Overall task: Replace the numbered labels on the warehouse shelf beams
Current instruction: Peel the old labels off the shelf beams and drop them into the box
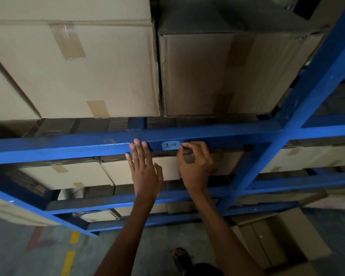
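Note:
A pale blue tape label (170, 146) with "2-4" handwritten on it is stuck on the front of the blue shelf beam (68, 149). My right hand (195, 166) is at the label's right end, thumb and forefinger pinching that edge, the other fingers curled. My left hand (144, 168) lies flat against the beam just left of the label, fingers straight and pointing up, apart from the label by a small gap.
Large taped cardboard boxes (84, 62) fill the shelf above the beam, and more boxes (68, 174) sit on the shelves below. A blue upright post (299, 108) crosses at the right. An open carton (283, 244) stands on the floor at lower right, near my foot (180, 255).

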Motion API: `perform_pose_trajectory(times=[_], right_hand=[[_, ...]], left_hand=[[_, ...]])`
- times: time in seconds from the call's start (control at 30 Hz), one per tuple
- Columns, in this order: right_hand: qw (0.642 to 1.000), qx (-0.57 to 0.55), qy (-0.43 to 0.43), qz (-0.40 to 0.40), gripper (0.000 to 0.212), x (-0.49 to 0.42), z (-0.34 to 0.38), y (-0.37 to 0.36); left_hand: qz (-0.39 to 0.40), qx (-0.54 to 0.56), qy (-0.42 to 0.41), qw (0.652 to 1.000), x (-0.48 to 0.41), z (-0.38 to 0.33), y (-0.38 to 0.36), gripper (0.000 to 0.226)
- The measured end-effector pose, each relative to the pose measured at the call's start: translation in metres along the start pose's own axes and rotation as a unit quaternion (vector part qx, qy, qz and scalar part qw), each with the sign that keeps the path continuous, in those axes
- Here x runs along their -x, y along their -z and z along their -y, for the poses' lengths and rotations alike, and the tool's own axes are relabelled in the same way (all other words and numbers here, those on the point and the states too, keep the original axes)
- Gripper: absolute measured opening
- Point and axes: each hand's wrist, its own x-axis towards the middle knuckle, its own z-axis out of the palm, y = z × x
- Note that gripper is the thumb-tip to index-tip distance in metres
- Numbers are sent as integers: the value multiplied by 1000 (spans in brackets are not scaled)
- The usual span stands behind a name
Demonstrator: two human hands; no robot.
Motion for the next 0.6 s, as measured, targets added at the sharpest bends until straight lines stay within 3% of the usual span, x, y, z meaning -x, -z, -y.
perform_pose_trajectory(times=[0.27, 0.6], right_hand=[[1000, 11, 14, 24, 21, 3, 1, 1], [1000, -11, -23, 0, 20, 4, 6, 0]], left_hand=[[-6, 1, 2, 1000, -1, -1, -1, 108], [-7, -3, -3, 1000, -1, 1, 1, 115]])
